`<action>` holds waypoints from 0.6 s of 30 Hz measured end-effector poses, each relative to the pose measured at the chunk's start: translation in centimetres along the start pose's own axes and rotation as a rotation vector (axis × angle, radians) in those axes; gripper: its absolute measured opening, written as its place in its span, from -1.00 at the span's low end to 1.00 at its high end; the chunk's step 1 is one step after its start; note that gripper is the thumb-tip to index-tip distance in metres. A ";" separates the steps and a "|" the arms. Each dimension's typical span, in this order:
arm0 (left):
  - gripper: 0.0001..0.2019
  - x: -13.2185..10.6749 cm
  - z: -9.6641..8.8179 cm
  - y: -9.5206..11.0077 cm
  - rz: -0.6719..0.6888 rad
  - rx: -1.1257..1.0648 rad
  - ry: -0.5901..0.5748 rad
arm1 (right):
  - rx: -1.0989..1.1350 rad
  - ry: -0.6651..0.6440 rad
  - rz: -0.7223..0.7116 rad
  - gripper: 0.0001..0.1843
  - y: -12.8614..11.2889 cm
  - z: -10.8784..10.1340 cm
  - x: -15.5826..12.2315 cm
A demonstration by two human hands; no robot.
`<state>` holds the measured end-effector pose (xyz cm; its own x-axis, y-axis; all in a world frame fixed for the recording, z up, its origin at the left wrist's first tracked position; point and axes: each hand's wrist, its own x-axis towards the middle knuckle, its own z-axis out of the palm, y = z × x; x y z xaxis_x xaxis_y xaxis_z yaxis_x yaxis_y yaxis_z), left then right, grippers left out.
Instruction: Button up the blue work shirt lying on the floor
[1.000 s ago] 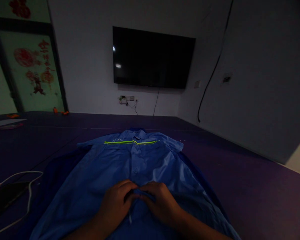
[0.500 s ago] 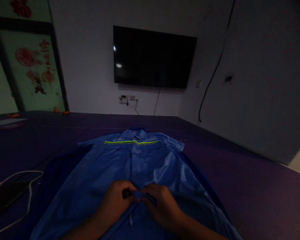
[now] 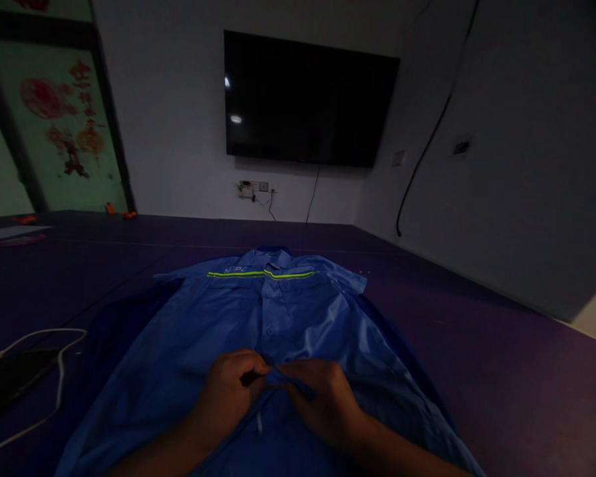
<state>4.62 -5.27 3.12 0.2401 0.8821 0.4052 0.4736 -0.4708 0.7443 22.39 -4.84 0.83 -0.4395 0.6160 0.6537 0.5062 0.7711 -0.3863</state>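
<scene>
A blue work shirt [image 3: 288, 311] with a yellow-green reflective stripe across the chest lies flat on a dark purple floor mat, collar away from me. My left hand [image 3: 231, 391] and my right hand [image 3: 322, 397] meet at the shirt's button placket near its lower middle. Both hands have fingers curled and pinching the placket fabric, thumbs and fingertips almost touching each other. The room is dim, so any button between the fingers is hidden.
A white cable [image 3: 44, 344] and a dark flat device [image 3: 7, 381] lie on the mat at the left. A darker blue cloth [image 3: 112, 331] spreads under the shirt. A black TV [image 3: 308, 99] hangs on the far wall; the right wall runs close by.
My hands stay pinched at the placket, shifting very slightly up the shirt. The camera tilted down a little, so the room appears higher in view.
</scene>
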 end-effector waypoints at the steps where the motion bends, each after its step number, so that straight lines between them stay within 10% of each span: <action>1: -0.88 0.0 0.0 0.0 0.022 0.002 0.002 | -0.002 0.012 0.002 -0.73 -0.1 0.0 0.0; 18: -0.77 -0.6 -0.1 0.0 0.355 0.108 0.130 | -0.018 0.085 -0.067 -0.77 -0.3 -0.2 -0.3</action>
<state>4.43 -5.83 2.95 0.2990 0.6527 0.6961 0.4686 -0.7359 0.4888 22.47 -5.25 0.87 -0.4084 0.5469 0.7308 0.4913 0.8065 -0.3290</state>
